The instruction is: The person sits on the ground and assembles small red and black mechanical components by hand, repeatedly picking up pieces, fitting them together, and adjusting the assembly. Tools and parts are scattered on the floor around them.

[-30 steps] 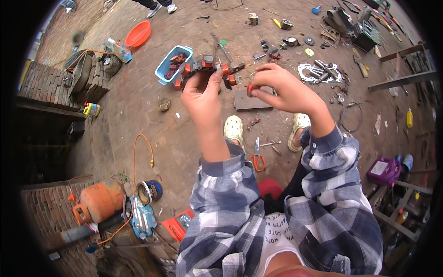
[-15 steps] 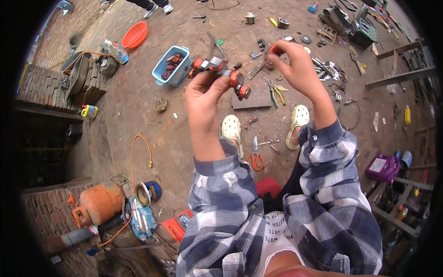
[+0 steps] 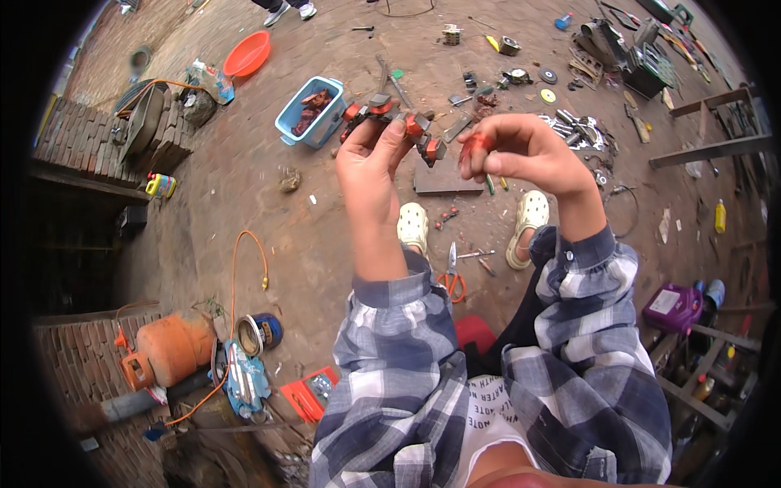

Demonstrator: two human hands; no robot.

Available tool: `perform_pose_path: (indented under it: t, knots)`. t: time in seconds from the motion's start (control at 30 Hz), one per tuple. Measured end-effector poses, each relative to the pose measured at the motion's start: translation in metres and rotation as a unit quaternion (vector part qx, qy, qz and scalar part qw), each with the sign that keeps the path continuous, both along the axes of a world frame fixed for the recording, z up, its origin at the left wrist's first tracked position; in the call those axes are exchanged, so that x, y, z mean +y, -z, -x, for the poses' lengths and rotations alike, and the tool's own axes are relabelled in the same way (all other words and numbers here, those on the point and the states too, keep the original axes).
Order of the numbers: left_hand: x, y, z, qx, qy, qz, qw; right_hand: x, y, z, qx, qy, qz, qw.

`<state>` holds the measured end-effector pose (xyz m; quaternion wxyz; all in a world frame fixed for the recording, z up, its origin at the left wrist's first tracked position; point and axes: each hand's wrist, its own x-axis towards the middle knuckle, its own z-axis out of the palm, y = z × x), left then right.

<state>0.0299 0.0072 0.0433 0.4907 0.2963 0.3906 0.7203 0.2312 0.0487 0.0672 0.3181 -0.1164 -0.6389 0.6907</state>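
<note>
Upright in front of me, my left hand (image 3: 370, 163) pinches a ring-shaped motor stator (image 3: 416, 124) with grey metal pole faces and orange-red sections between. My right hand (image 3: 533, 150) is to the right of it, apart from the stator, its fingers curled around reddish strands (image 3: 475, 145) that look like copper wire; the fingers hide part of them. Below the hands a flat grey block (image 3: 449, 182) lies on the ground. Pliers with green and yellow handles (image 3: 490, 185) lie beside it, mostly covered by my right hand. Beyond my left hand stands a light-blue bin (image 3: 329, 128) with reddish-brown scrap (image 3: 309, 112).
Orange-handled scissors (image 3: 453, 282) and a small red-and-dark part (image 3: 447, 217) lie between my shoes. An orange basin (image 3: 247, 54) stands far left, an orange gas cylinder (image 3: 175, 350) near left. Metal parts (image 3: 579, 130) lie to the right, near a metal frame (image 3: 704, 150).
My right hand has come down and closer to the stator, now covering most of the pliers. The stator in my left hand has tilted and shifted slightly right.
</note>
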Motion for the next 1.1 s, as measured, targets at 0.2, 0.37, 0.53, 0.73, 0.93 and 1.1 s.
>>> perform_pose_path:
  t: [0.2, 0.37, 0.53, 0.73, 0.93, 1.1]
  knots:
    - [0.002, 0.006, 0.008, 0.039, -0.010, 0.026, 0.999, 0.009, 0.002, -0.009, 0.144, -0.043, -0.036, 0.988]
    - [0.003, 0.009, 0.002, 0.159, -0.020, 0.029, 0.987, 0.008, 0.007, 0.002, 0.247, -0.030, 0.000, 0.968]
    - [-0.001, 0.004, 0.000, 0.225, 0.032, 0.052, 0.972, 0.021, 0.004, 0.010, 0.104, 0.256, -0.115, 0.954]
    - [-0.003, -0.003, 0.001, 0.067, 0.054, 0.001, 0.996, 0.020, 0.024, 0.000, -0.290, 0.299, -0.442, 0.795]
    - [-0.002, 0.005, 0.010, 0.237, -0.084, -0.013, 0.968, 0.001, -0.006, 0.007, -0.162, 0.019, -0.267, 0.950]
    - [-0.005, 0.001, -0.003, 0.205, 0.039, -0.015, 0.978, 0.003, 0.003, 0.022, 0.160, 0.149, -0.030, 0.975]
